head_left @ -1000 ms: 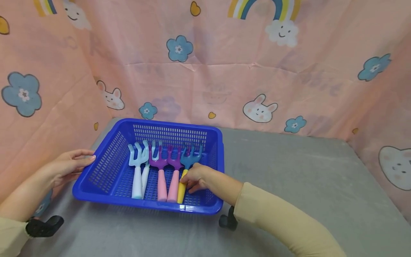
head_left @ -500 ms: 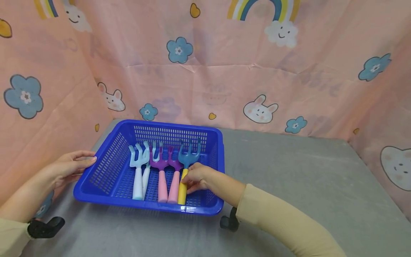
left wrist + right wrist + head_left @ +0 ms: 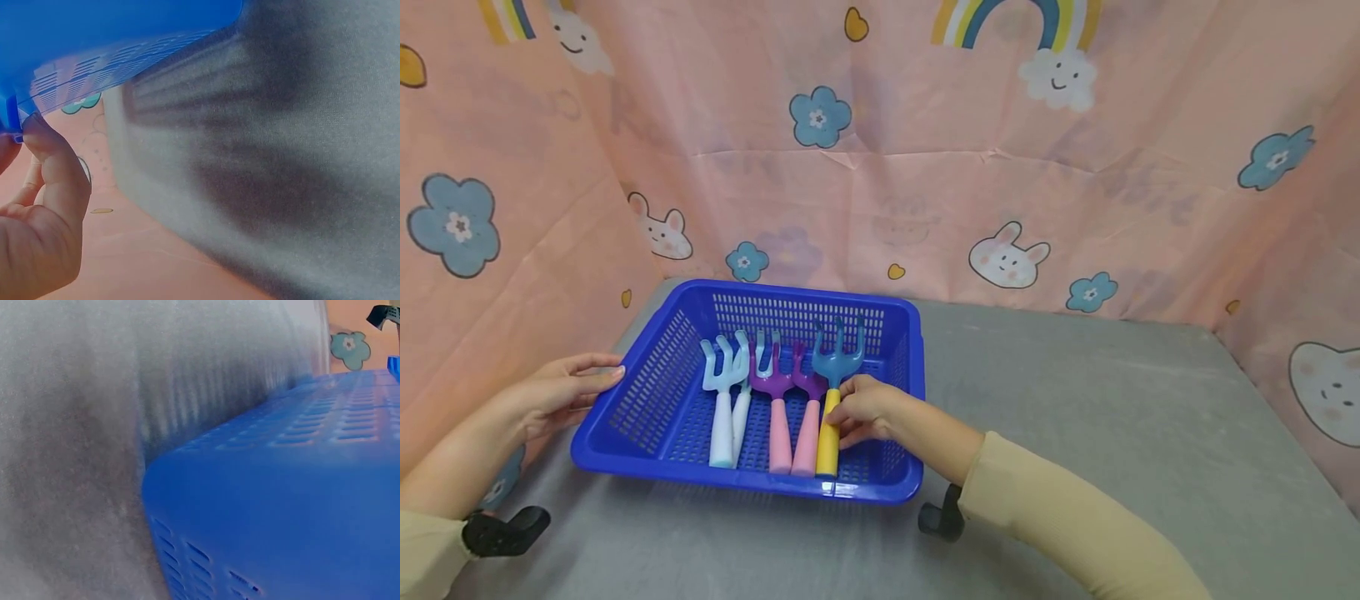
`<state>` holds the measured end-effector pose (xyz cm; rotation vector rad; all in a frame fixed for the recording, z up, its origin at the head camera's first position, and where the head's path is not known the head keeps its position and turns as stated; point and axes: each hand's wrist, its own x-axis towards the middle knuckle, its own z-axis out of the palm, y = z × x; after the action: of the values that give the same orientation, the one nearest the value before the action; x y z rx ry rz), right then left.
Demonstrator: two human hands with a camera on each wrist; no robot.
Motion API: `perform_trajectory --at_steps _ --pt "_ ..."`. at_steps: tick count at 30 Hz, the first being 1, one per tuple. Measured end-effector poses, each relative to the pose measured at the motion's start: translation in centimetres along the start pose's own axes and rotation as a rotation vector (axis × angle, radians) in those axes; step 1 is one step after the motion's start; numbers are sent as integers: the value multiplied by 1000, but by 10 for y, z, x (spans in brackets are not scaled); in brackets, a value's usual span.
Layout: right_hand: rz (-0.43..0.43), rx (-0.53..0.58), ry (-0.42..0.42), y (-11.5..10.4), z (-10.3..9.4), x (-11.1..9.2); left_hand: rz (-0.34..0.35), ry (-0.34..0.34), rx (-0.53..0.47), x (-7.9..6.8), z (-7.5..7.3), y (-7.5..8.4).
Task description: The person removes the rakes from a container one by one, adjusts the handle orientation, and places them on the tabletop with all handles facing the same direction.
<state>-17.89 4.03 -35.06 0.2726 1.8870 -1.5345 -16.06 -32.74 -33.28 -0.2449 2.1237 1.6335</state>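
A blue plastic basket (image 3: 760, 478) holds several three-pronged hand rakes. On its left rim, my left hand (image 3: 567, 390) pinches the edge between thumb and fingers; the left wrist view shows the thumb and fingers (image 3: 53, 156) at the rim. Inside at the right, my right hand (image 3: 867, 410) grips the yellow handle of a blue-headed hand rake (image 3: 828, 442), prongs pointing to the back. To its left lie two pink-handled rakes with purple heads (image 3: 779, 433) (image 3: 807, 437), then two pale blue ones (image 3: 722, 425) (image 3: 741, 421). The right wrist view shows only the basket's outer wall (image 3: 269, 512).
The basket stands on a grey cloth-covered table (image 3: 1075, 433), towards its left side. A pink printed curtain (image 3: 910, 183) encloses the back and both sides. Black wrist mounts (image 3: 508, 531) (image 3: 942, 512) stick out below each wrist.
The blue-headed rake's prongs have swung left and away from the basket's right side, and my right hand has moved slightly with it. My left hand has stayed on the rim.
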Motion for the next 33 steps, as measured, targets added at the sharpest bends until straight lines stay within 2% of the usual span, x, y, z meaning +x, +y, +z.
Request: perform_trajectory --at_steps 10,21,33 --pt "11 50 -17 -8 -6 -4 -21 -59 -130 1 -4 -3" --pt "-17 69 -34 -10 -8 -4 -55 -44 -138 1 -3 -5" --pt "-78 89 -74 -14 -13 -9 -58 -53 -152 0 -2 -2"
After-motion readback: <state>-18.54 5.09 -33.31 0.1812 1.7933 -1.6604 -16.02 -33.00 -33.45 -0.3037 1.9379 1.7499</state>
